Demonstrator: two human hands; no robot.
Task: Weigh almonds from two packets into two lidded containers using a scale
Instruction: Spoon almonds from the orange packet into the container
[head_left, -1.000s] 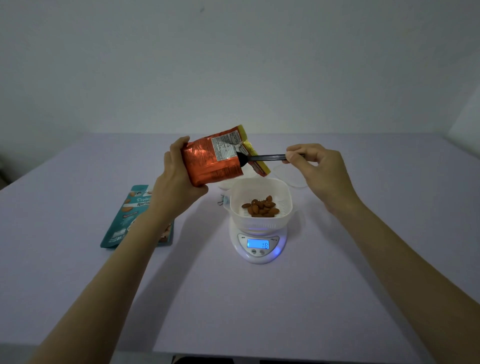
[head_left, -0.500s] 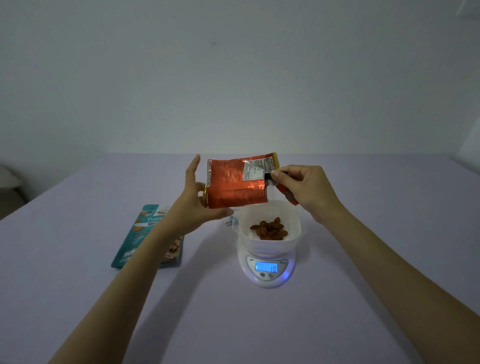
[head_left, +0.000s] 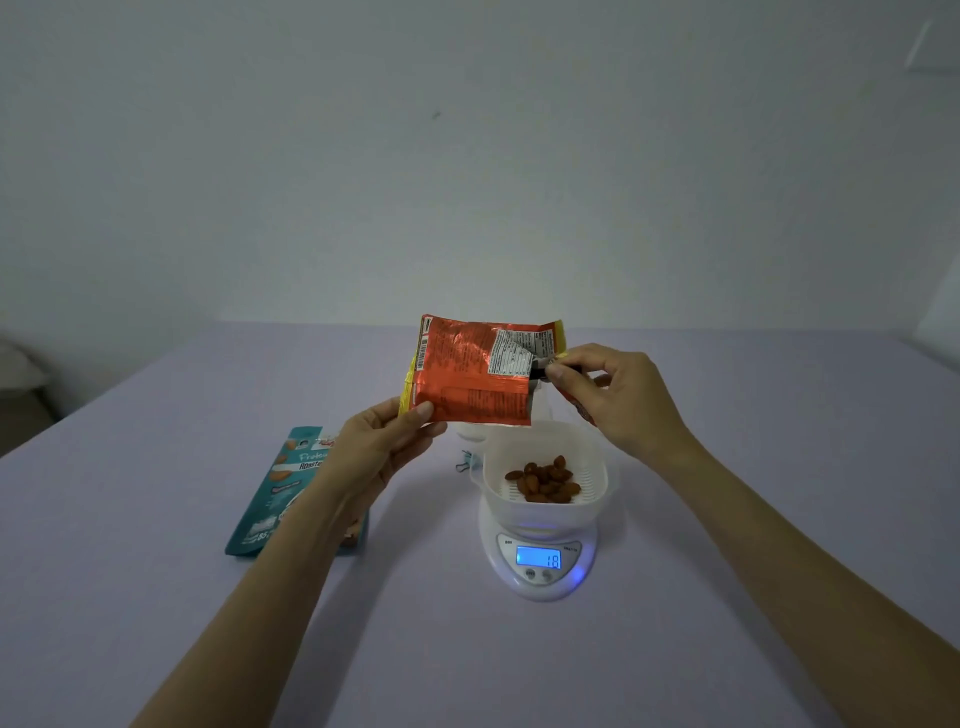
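Orange packet (head_left: 470, 376) is pinched at frame center by left hand (head_left: 382, 447), dark spoon handle (head_left: 540, 370) gripped by right hand (head_left: 610, 400), above almonds (head_left: 544, 479) on scale (head_left: 540, 558).

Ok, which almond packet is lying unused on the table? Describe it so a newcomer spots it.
On the lilac table, find the white scale with its lit blue display. Left of it, partly behind the left forearm, lies the teal packet, flat and untouched, unlike the orange foil packet held in the air.

Pale lilac bench (head_left: 467, 649) spreads under & around both hands. Plain whitish wall (head_left: 467, 156) beyond them. Small blue-green clip-like item (head_left: 464, 464) on bench btwn the hands, too small to identify.
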